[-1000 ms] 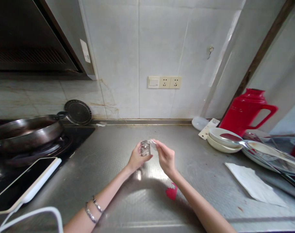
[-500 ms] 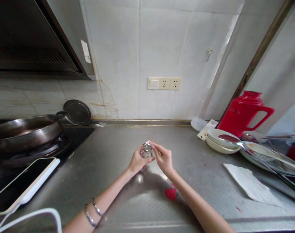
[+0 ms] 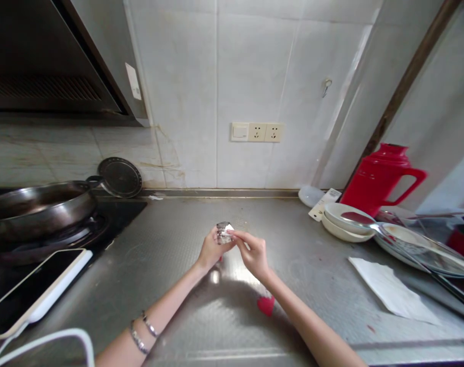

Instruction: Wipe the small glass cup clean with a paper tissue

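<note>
My left hand [image 3: 212, 250] is wrapped round a small clear glass jar [image 3: 221, 235], held above the steel counter [image 3: 186, 316]. Pinched in the fingers of my right hand [image 3: 253, 254] is a small piece of white tissue [image 3: 229, 229], which sits against the jar's near right side or mouth; I cannot tell exactly which. Below my right forearm lies a red heart-shaped piece [image 3: 266, 306]. Another bit of red shows under my left hand, mostly hidden.
A pan [image 3: 41, 206] stands on the stove at left, near a phone [image 3: 29, 295] with a white cable. At right are a red thermos [image 3: 379, 178], stacked bowls [image 3: 348, 232], a plate with utensils [image 3: 415, 244] and a white paper sheet [image 3: 392, 290].
The jar has shifted slightly left and tipped so more of its top faces me. My right hand has brought the tissue from the rim's edge further over the jar.
</note>
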Action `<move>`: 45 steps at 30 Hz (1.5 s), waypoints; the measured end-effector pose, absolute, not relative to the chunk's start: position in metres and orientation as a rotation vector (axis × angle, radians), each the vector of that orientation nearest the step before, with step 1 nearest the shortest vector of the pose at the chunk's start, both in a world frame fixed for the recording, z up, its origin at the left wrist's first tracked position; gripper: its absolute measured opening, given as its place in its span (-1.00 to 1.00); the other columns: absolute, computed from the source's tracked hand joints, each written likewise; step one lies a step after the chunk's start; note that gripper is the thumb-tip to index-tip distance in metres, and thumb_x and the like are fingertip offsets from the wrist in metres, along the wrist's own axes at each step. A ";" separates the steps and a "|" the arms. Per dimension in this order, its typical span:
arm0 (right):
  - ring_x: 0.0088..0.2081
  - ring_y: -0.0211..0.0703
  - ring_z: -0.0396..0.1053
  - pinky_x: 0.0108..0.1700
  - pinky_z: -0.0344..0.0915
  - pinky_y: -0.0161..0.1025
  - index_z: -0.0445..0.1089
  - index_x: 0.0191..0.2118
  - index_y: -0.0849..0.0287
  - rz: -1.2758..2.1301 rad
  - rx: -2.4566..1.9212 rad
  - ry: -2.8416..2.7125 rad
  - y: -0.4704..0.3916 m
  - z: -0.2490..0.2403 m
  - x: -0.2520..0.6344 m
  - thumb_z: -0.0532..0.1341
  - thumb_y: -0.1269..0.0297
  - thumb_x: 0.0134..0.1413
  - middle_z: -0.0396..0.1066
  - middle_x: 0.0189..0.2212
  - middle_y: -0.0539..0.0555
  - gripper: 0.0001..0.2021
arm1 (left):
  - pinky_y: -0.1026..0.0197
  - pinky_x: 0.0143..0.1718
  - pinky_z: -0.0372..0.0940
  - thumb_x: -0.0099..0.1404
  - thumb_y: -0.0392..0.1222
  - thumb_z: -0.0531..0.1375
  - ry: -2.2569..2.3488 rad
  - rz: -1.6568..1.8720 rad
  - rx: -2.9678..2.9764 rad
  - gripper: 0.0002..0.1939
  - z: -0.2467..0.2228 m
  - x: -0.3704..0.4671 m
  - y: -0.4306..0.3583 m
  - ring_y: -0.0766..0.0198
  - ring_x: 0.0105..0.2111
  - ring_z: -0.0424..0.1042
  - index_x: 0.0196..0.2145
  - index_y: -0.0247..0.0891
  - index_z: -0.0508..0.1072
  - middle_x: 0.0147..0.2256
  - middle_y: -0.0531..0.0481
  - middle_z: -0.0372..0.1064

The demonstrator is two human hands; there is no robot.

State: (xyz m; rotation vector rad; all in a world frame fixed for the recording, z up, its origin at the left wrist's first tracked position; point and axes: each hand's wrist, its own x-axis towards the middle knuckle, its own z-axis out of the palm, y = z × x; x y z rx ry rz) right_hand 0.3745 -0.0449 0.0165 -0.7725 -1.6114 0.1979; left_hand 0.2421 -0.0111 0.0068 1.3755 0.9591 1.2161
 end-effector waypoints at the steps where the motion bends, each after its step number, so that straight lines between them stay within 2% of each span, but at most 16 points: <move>1: -0.32 -0.13 0.54 -0.24 0.46 -0.28 0.53 -0.20 0.10 0.202 -0.797 -1.597 -0.045 0.018 0.374 0.15 0.34 0.17 0.57 -0.32 0.07 -0.80 | 0.40 -0.68 0.13 -0.07 -0.02 0.37 0.966 1.215 1.385 -0.45 0.006 0.242 -0.010 0.41 -0.61 0.30 -0.17 -0.33 0.34 -0.43 0.04 0.42; 4: -0.34 -0.13 0.53 -0.29 0.43 -0.31 0.53 -0.23 0.13 0.215 -0.858 -1.526 -0.042 0.027 0.374 0.16 0.32 0.17 0.57 -0.33 0.07 -0.82 | 0.39 -0.65 0.16 -0.09 -0.06 0.38 0.976 1.225 1.436 -0.39 0.003 0.242 -0.009 0.40 -0.58 0.33 -0.10 -0.31 0.32 -0.38 0.03 0.43; 9: -0.23 -0.14 0.52 -0.21 0.39 -0.34 0.50 -0.19 0.13 0.232 -0.868 -1.657 -0.025 0.048 0.380 0.14 0.34 0.19 0.56 -0.25 0.06 -0.81 | 0.28 -0.33 0.32 -0.15 -0.15 0.41 1.011 1.271 1.571 -0.33 -0.006 0.242 -0.007 0.25 -0.33 0.44 -0.06 -0.27 0.34 -0.29 -0.03 0.44; 12: -0.31 -0.18 0.51 -0.28 0.37 -0.37 0.50 -0.19 0.16 0.250 -0.877 -1.883 -0.014 0.055 0.386 0.12 0.34 0.20 0.56 -0.31 0.06 -0.80 | 0.23 -0.24 0.32 -0.16 -0.14 0.41 1.043 1.265 1.624 -0.30 -0.010 0.242 -0.005 0.21 -0.27 0.44 -0.03 -0.28 0.32 -0.23 -0.06 0.44; 16: -0.39 -0.23 0.49 -0.33 0.35 -0.38 0.49 -0.22 0.17 0.209 -0.895 -2.065 -0.009 0.052 0.390 0.08 0.33 0.24 0.55 -0.38 0.05 -0.78 | 0.24 -0.26 0.32 -0.15 -0.14 0.40 1.065 1.259 1.664 -0.29 -0.013 0.241 -0.005 0.22 -0.29 0.45 -0.02 -0.29 0.30 -0.25 -0.04 0.45; 23: -0.14 -0.09 0.48 -0.11 0.41 -0.22 0.41 -0.08 0.24 -0.224 -0.740 -2.184 -0.019 0.038 0.390 0.04 0.39 0.26 0.51 -0.19 0.21 -0.77 | 0.29 -0.40 0.27 -0.11 -0.15 0.36 1.181 1.241 1.770 -0.54 -0.008 0.244 -0.010 0.25 -0.41 0.42 -0.21 -0.31 0.39 -0.38 0.01 0.46; 28: -0.05 -0.04 0.44 -0.05 0.41 -0.14 0.36 -0.05 0.28 -0.419 -0.659 -2.211 -0.032 0.034 0.389 0.05 0.47 0.23 0.50 -0.18 0.27 -0.77 | 0.33 -0.44 0.25 -0.09 -0.18 0.33 1.136 1.213 1.781 -0.44 -0.007 0.245 -0.015 0.28 -0.43 0.40 -0.09 -0.31 0.36 -0.39 0.06 0.46; 33: -0.05 0.00 0.44 -0.05 0.42 -0.10 0.36 -0.05 0.27 -0.386 -0.614 -2.178 -0.045 0.029 0.386 0.05 0.49 0.21 0.51 -0.21 0.28 -0.76 | 0.32 -0.39 0.26 -0.03 -0.15 0.30 1.057 1.222 1.772 -0.51 -0.017 0.244 -0.016 0.29 -0.41 0.40 -0.11 -0.28 0.34 -0.37 0.05 0.46; 38: -0.07 -0.11 0.45 -0.05 0.42 -0.19 0.37 -0.06 0.19 -0.286 -0.592 -2.179 -0.062 0.020 0.381 0.02 0.49 0.23 0.53 -0.23 0.17 -0.74 | 0.28 -0.35 0.28 -0.04 -0.04 0.32 0.864 1.257 1.722 -0.53 -0.017 0.238 -0.013 0.23 -0.36 0.40 -0.20 -0.29 0.34 -0.36 0.00 0.43; 41: -0.15 -0.15 0.48 -0.11 0.44 -0.23 0.41 -0.12 0.17 -0.192 -0.612 -2.084 -0.064 0.026 0.383 0.03 0.47 0.23 0.53 -0.25 0.15 -0.76 | 0.29 -0.40 0.26 -0.10 0.00 0.35 0.883 1.260 1.654 -0.49 -0.007 0.238 -0.015 0.23 -0.40 0.39 -0.23 -0.29 0.35 -0.41 0.01 0.42; 45: -0.22 -0.14 0.51 -0.16 0.44 -0.23 0.45 -0.17 0.13 -0.129 -0.788 -1.771 -0.048 0.042 0.392 0.06 0.38 0.25 0.54 -0.26 0.13 -0.78 | 0.32 -0.49 0.21 -0.08 -0.04 0.36 1.072 1.214 1.575 -0.52 0.006 0.245 -0.021 0.29 -0.48 0.37 -0.23 -0.28 0.37 -0.44 0.04 0.41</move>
